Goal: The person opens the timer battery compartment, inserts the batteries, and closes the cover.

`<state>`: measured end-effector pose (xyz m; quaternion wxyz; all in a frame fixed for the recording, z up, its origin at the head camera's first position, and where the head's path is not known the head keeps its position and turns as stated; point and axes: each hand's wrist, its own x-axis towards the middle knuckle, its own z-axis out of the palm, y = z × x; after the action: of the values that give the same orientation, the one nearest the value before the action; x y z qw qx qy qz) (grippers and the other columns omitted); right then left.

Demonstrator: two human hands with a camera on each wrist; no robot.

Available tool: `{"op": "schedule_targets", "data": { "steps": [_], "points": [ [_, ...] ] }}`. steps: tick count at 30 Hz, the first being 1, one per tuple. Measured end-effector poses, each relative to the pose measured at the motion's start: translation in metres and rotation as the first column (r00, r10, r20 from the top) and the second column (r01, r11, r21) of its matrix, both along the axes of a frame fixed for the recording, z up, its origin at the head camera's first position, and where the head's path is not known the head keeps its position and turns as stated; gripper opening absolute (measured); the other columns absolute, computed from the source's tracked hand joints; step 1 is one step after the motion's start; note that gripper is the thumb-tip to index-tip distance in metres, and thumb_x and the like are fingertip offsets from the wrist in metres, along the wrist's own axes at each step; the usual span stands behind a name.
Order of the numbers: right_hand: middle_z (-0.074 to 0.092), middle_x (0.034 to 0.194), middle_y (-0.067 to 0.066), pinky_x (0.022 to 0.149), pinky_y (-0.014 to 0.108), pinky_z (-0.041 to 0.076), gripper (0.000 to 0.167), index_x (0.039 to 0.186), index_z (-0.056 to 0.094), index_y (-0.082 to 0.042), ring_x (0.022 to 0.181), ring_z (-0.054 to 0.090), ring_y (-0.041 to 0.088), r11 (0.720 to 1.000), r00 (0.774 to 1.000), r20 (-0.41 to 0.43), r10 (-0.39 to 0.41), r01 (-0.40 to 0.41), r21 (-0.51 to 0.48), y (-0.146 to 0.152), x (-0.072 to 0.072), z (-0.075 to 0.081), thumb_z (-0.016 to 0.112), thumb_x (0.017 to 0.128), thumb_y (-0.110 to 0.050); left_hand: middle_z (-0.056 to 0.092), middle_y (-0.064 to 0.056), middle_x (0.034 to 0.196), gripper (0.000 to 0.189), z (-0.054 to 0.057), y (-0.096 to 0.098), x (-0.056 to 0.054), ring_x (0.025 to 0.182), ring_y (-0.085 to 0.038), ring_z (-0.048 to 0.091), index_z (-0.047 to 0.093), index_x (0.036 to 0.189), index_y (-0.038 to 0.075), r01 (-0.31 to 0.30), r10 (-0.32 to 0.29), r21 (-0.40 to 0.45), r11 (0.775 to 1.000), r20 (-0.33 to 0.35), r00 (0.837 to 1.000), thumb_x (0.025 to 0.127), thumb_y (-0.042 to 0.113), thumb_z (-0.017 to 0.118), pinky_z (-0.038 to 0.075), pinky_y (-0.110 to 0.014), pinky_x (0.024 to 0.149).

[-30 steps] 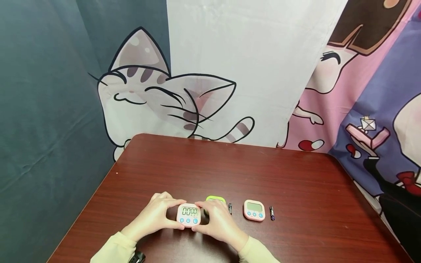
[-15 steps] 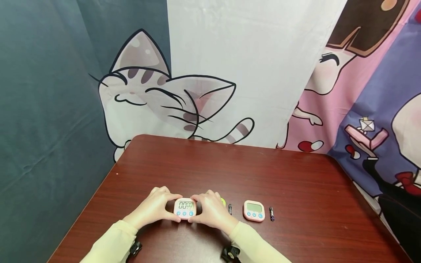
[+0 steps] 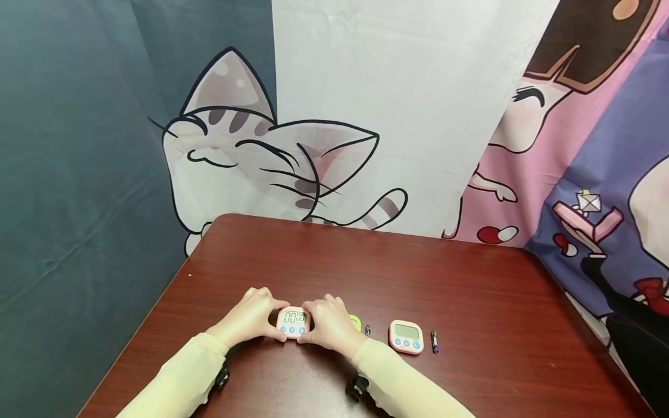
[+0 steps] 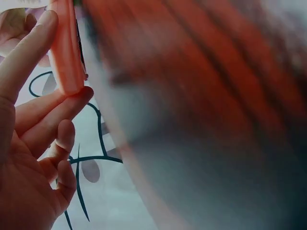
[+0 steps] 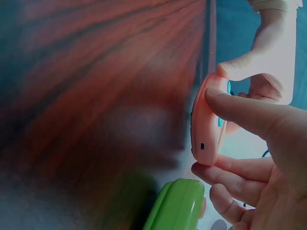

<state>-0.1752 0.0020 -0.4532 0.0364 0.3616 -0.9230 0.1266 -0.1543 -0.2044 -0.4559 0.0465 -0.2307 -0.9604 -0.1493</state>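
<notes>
A pink digital timer [image 3: 293, 323], its display reading zeros above a row of blue buttons, is pinched at both ends. My left hand [image 3: 253, 316] grips its left end between thumb and fingers, while my right hand [image 3: 331, 325] does the same at the right end. From the wrists, the timer's pink edge [image 4: 67, 52] shows fingertips on its top and bottom rims. It appears lifted off the tabletop in the right wrist view. A green timer [image 3: 356, 322] lies just right of my right hand, which hides most of it.
A second pink timer [image 3: 406, 337] with a blank display lies farther right. Small dark battery-like cylinders, one by the green timer [image 3: 368, 331] and another dark cylinder [image 3: 435, 342], lie on the brown table [image 3: 340, 261]. A cartoon cloth backdrop [image 3: 407, 116] hangs behind.
Both hands have carried the pink timer a little away from the body and slightly left. My right hand covers a different part of the green timer. The other things on the table stay put.
</notes>
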Motion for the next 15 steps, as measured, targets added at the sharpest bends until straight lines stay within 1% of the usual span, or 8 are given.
{"op": "schedule_targets", "data": {
  "steps": [4, 10, 15],
  "points": [
    [0.056, 0.068, -0.013, 0.063, 0.027, 0.03, 0.045, 0.089, 0.064, -0.018, 0.066, 0.039, 0.01, 1.0, 1.0, 0.013, -0.011, 0.011, 0.017, -0.0013, -0.0042, -0.0013, 0.085, 0.06, -0.046, 0.067, 0.012, 0.08, 0.057, 0.0001, 0.0026, -0.0049, 0.076, -0.009, 0.043, 0.073, 0.102, 0.017, -0.002, 0.002, -0.011, 1.0, 0.012, 1.0, 0.057, 0.048, 0.085, 0.031, -0.034, 0.075],
    [0.064, 0.08, -0.008, 0.065, 0.029, 0.032, 0.052, 0.101, 0.067, -0.016, 0.07, 0.044, 0.012, 0.999, 1.0, 0.014, -0.015, 0.014, 0.04, -0.0042, -0.0072, -0.0018, 0.084, 0.062, -0.047, 0.065, 0.013, 0.076, 0.054, -0.0002, 0.0013, -0.0074, 0.074, -0.009, 0.042, 0.073, 0.099, 0.017, -0.021, 0.021, -0.017, 1.0, 0.033, 0.999, 0.056, 0.047, 0.086, 0.03, -0.034, 0.073],
    [0.064, 0.08, -0.009, 0.065, 0.029, 0.032, 0.048, 0.1, 0.067, -0.017, 0.072, 0.046, 0.012, 0.999, 1.0, 0.027, -0.015, 0.014, 0.047, -0.0069, -0.0071, -0.0023, 0.083, 0.064, -0.045, 0.068, 0.007, 0.083, 0.06, -0.0006, -0.002, -0.0064, 0.075, -0.011, 0.045, 0.073, 0.103, 0.013, -0.039, 0.041, -0.037, 0.999, 0.044, 0.998, 0.057, 0.049, 0.084, 0.033, -0.035, 0.075]
  ]
}}
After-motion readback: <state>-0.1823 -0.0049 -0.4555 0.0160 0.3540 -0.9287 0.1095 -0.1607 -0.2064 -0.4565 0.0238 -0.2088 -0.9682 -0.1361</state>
